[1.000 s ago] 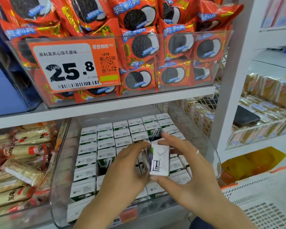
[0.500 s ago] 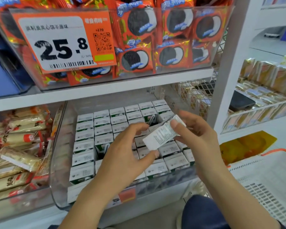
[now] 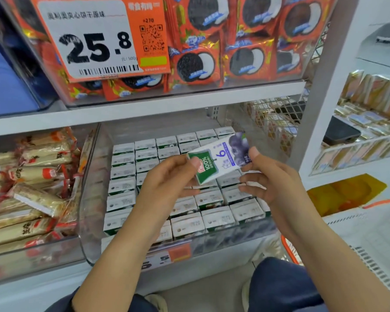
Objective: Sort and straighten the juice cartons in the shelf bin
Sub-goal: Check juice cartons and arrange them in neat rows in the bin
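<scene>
Carton (image 3: 220, 158) in the hands is white, with a green label that reads "100%" at its left end, a blue figure 9 in the middle and a picture of dark blueberries at its right end. It lies on its side, tilted, the right end higher, and it is held in the air above the middle of the clear bin (image 3: 89, 239), not touching the rows below. In the bin the other cartons (image 3: 216, 218) stand upright in close rows, white tops up, and they fill it from the front wall to the back wall.

The left hand (image 3: 167, 183) pinches the green end, thumb on the printed face and fingers curled under it. The right hand (image 3: 273, 176) holds the blueberry end, thumb pressed on the top edge, the other fingers bent loosely beneath. Both forearms reach in from the lower edge of the view, over the front wall of the bin.
</scene>
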Demonstrator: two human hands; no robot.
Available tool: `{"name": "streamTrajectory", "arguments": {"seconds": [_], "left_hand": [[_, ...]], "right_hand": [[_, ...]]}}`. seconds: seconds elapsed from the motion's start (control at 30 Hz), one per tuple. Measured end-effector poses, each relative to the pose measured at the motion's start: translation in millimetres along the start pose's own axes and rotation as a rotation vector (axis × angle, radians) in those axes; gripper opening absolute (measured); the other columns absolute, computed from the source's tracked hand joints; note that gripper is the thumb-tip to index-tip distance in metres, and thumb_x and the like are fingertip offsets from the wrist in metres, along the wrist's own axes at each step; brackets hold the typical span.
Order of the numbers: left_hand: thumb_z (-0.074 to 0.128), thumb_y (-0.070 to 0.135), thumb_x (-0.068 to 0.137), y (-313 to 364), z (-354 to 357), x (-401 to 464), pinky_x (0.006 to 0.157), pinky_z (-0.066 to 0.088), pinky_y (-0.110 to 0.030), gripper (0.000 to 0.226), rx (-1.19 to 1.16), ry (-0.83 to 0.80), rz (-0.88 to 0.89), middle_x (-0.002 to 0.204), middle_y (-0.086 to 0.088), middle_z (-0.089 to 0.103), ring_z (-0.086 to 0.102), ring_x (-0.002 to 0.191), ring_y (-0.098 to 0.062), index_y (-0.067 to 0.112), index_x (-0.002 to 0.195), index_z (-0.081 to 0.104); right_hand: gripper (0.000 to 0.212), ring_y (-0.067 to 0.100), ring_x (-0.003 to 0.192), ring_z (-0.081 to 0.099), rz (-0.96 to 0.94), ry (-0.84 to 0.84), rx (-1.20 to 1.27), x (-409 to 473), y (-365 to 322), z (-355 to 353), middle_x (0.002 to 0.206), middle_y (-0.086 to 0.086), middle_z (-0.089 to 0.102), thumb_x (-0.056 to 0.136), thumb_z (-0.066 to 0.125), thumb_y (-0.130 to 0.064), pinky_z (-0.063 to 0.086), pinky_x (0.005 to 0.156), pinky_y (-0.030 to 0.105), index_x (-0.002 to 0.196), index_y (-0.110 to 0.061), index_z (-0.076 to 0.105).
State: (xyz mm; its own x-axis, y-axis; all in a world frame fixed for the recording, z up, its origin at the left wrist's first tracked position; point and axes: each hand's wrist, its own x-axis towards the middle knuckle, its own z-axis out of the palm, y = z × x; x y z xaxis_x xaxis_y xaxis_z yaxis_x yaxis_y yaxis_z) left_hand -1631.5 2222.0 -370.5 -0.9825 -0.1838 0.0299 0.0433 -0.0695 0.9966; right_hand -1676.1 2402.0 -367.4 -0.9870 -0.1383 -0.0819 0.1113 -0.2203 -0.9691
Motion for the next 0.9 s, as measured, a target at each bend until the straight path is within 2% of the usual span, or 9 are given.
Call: {"name": "streamTrajectory", "arguments": {"seconds": [0.1,0.23,0.53,0.67,0.8,0.9], "left_hand": [[0.066,0.044,0.065,2.2,-1.4,0.4,0.065,0.057,-0.023,0.04,-0.055,0.027,-0.071,0.089,-0.005,0.075,0.069,0.071,-0.013,0.016,0.094,0.071],[0.068,0.05,0.06,3.3,-0.9,0.5,0.068,0.058,-0.025,0.055,-0.104,0.019,-0.097,0.089,-0.011,0.075,0.071,0.07,-0.018,0.011,0.099,0.071],[0.067,0.047,0.065,3.3,-1.4,0.7,0.065,0.058,-0.024,0.036,-0.109,0.018,-0.087,0.091,-0.008,0.075,0.071,0.075,-0.02,0.022,0.089,0.073],[0.065,0.049,0.068,2.3,-3.1,0.1,0.065,0.056,-0.022,0.027,-0.045,-0.001,-0.052,0.094,-0.001,0.074,0.068,0.081,-0.014,0.032,0.086,0.075],[0.066,0.052,0.065,2.4,-2.6,0.0,0.067,0.056,-0.023,0.032,-0.023,0.005,-0.03,0.096,0.001,0.073,0.068,0.087,-0.013,0.032,0.09,0.074],[0.066,0.054,0.065,4.7,-2.5,-0.7,0.066,0.057,-0.023,0.037,-0.04,0.007,-0.055,0.09,-0.003,0.075,0.07,0.076,-0.015,0.027,0.087,0.077]], "right_hand": [[0.027,0.013,0.063,0.062,-0.011,-0.03,-0.045,-1.7,-0.3,1.1,0.07,0.0,0.063,0.065,0.071,-0.044,0.054,0.058,0.024,0.065,-0.016,0.071],[0.035,0.011,0.062,0.063,-0.05,-0.008,-0.102,-3.2,-0.1,3.4,0.07,-0.003,0.063,0.059,0.069,-0.052,0.055,0.058,0.023,0.067,-0.018,0.068],[0.036,0.013,0.065,0.065,-0.029,-0.057,-0.094,-4.1,-2.4,2.1,0.078,0.002,0.068,0.063,0.066,-0.045,0.056,0.059,0.023,0.083,-0.015,0.069],[0.044,0.013,0.07,0.066,-0.008,-0.118,-0.124,-4.9,-3.2,2.2,0.083,-0.002,0.072,0.062,0.065,-0.045,0.056,0.062,0.024,0.094,-0.016,0.067],[0.045,0.01,0.066,0.064,-0.073,-0.106,-0.231,-6.5,-3.0,4.8,0.082,0.001,0.072,0.06,0.065,-0.047,0.056,0.062,0.022,0.094,-0.018,0.068],[0.047,0.011,0.059,0.062,-0.051,-0.079,-0.176,-6.7,-4.0,4.6,0.076,0.005,0.07,0.057,0.068,-0.047,0.055,0.06,0.021,0.095,-0.02,0.068]]}}
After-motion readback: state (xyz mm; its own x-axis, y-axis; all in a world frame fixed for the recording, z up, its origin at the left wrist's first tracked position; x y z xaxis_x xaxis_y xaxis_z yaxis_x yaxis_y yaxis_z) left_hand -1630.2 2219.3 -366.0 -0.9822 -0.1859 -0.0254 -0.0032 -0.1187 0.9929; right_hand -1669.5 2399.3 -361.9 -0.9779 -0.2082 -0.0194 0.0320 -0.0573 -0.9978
